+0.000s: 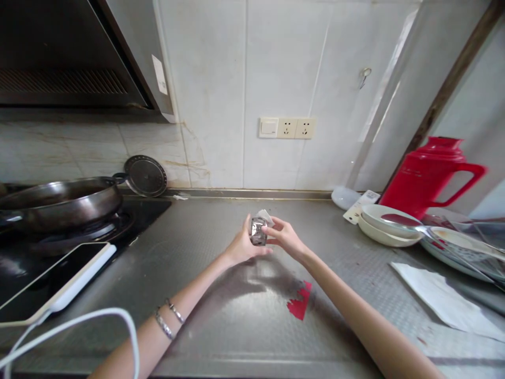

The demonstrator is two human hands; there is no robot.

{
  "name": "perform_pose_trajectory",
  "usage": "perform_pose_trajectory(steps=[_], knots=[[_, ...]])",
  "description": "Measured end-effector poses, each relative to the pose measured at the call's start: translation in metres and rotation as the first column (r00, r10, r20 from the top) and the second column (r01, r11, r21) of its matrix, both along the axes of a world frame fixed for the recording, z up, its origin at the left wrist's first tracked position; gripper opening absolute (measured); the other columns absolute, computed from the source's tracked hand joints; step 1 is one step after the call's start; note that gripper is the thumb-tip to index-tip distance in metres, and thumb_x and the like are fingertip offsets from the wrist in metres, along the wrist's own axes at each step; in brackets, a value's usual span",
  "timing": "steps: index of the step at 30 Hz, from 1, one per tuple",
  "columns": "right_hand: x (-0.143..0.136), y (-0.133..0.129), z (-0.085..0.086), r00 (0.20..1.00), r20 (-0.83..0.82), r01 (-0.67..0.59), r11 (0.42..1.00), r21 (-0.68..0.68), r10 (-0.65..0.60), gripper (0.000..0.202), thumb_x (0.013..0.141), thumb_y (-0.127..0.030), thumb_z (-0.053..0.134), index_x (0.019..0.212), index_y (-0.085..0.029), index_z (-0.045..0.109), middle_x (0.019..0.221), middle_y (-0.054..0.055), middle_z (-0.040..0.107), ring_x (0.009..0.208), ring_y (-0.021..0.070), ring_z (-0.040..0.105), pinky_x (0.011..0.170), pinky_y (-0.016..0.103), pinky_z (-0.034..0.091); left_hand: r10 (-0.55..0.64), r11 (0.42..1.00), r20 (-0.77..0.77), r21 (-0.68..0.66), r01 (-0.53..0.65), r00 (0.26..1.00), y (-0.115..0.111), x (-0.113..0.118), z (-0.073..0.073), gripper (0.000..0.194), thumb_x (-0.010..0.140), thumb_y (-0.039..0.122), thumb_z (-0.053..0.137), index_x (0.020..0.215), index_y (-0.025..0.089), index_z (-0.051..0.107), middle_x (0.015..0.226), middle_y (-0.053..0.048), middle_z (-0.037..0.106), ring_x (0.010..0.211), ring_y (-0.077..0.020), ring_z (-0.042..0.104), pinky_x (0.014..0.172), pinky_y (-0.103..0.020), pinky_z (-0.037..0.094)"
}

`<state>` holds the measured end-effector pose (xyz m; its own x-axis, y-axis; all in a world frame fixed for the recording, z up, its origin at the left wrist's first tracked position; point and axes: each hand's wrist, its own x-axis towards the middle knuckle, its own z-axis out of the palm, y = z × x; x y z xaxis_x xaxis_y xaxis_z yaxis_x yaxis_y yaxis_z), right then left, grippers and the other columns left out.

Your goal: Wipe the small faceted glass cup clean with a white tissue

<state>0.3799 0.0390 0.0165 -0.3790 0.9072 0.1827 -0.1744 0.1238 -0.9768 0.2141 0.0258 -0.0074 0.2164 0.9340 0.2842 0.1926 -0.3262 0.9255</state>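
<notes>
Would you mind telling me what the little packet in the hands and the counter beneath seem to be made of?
The packet, held between the left hand and right hand, looks like crinkled metallic foil: silvery, creased, reflective. The counter appears to be stainless steel, grey with a dull sheen and embossed texture.

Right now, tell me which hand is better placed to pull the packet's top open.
Probably the right hand: its fingertips pinch the upper edge of the small silvery packet, while the left hand wraps around its body and steadies it above the steel counter.

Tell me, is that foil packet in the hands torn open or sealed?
Cannot tell. Both hands, left and right, pinch the packet above the counter; a pale flap shows at its top, too small to judge.
</notes>
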Motion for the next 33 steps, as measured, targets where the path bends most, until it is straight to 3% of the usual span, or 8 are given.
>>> perform_pose_trajectory(steps=[3,6,12,17,20,24,29,33], knots=[[0.003,0.001,0.002,1.000,-0.017,-0.005,0.996,-0.094,0.003,0.045,0.072,-0.044,0.073,0.106,-0.016,0.064,0.099,0.010,0.071,0.085,0.0241,0.069,0.071,0.038,0.059,0.064,0.988,-0.188,0.152,-0.035,0.980,-0.002,-0.002,0.000,0.133,0.046,0.038,0.088,0.149,0.022,0.006,0.142,-0.021,0.040,0.124,-0.0365,0.048,0.097,-0.049,0.044],[0.002,0.000,0.002,0.999,0.012,-0.032,0.989,-0.142,0.034,0.043,0.075,-0.045,0.070,0.105,-0.015,0.064,0.104,0.013,0.069,0.079,0.0219,0.069,0.065,0.035,0.059,0.136,0.968,-0.338,0.246,-0.052,0.931,-0.003,-0.005,0.001,0.126,0.050,0.043,0.085,0.148,0.025,0.009,0.152,-0.020,0.020,0.131,-0.0399,0.038,0.100,-0.054,0.040],[-0.002,-0.002,-0.003,0.995,0.097,-0.024,0.994,-0.108,0.035,0.045,0.081,-0.053,0.061,0.107,-0.016,0.061,0.104,0.012,0.067,0.073,0.0180,0.067,0.057,0.027,0.057,0.205,0.930,-0.351,0.360,-0.071,0.914,-0.003,-0.005,0.001,0.086,0.058,0.039,0.081,0.130,0.023,0.038,0.131,-0.014,0.048,0.117,-0.0306,0.053,0.095,-0.044,0.045],[-0.002,0.006,-0.009,0.991,0.105,0.096,0.991,-0.097,-0.086,0.044,0.081,-0.058,0.057,0.101,-0.018,0.062,0.093,0.008,0.068,0.065,0.0177,0.067,0.052,0.029,0.056,0.223,0.944,-0.310,0.306,-0.124,0.924,-0.004,-0.004,0.001,0.080,0.056,0.039,0.082,0.123,0.021,0.040,0.116,-0.011,0.060,0.102,-0.0274,0.060,0.086,-0.040,0.047],[-0.001,0.011,-0.010,0.957,0.193,0.200,0.975,0.100,-0.216,0.043,0.078,-0.058,0.060,0.094,-0.018,0.066,0.082,0.005,0.069,0.066,0.0173,0.065,0.058,0.029,0.055,0.177,0.956,-0.240,0.274,-0.108,0.955,-0.006,-0.001,0.002,0.080,0.055,0.037,0.083,0.121,0.022,0.039,0.110,-0.008,0.063,0.098,-0.0244,0.062,0.085,-0.037,0.047],[-0.001,0.011,-0.009,0.855,0.255,0.289,0.823,0.488,-0.452,0.043,0.084,-0.055,0.053,0.080,-0.016,0.071,0.073,0.004,0.070,0.069,0.0189,0.063,0.063,0.027,0.050,0.103,0.973,-0.155,0.219,-0.067,0.983,-0.010,0.004,0.004,0.078,0.053,0.030,0.085,0.116,0.020,0.041,0.110,-0.009,0.062,0.100,-0.0236,0.061,0.088,-0.035,0.046],[-0.009,-0.004,-0.012,0.830,0.184,0.314,0.714,0.626,-0.527,0.032,0.090,-0.041,0.050,0.095,-0.020,0.073,0.088,0.005,0.075,0.078,0.0228,0.069,0.068,0.030,0.053,0.107,0.983,-0.069,0.154,-0.096,0.992,-0.009,0.007,0.003,0.079,0.051,0.025,0.085,0.116,0.017,0.040,0.111,-0.011,0.061,0.098,-0.0234,0.061,0.086,-0.036,0.047],[-0.011,-0.014,-0.015,0.849,0.090,0.249,0.544,0.801,-0.521,0.027,0.092,-0.027,0.047,0.108,-0.025,0.069,0.111,0.006,0.071,0.103,0.0238,0.067,0.089,0.037,0.054,0.077,0.988,0.036,0.134,-0.081,0.996,-0.004,0.007,0.001,0.075,0.052,0.022,0.083,0.112,0.017,0.039,0.106,-0.009,0.062,0.096,-0.0214,0.062,0.085,-0.035,0.047]])
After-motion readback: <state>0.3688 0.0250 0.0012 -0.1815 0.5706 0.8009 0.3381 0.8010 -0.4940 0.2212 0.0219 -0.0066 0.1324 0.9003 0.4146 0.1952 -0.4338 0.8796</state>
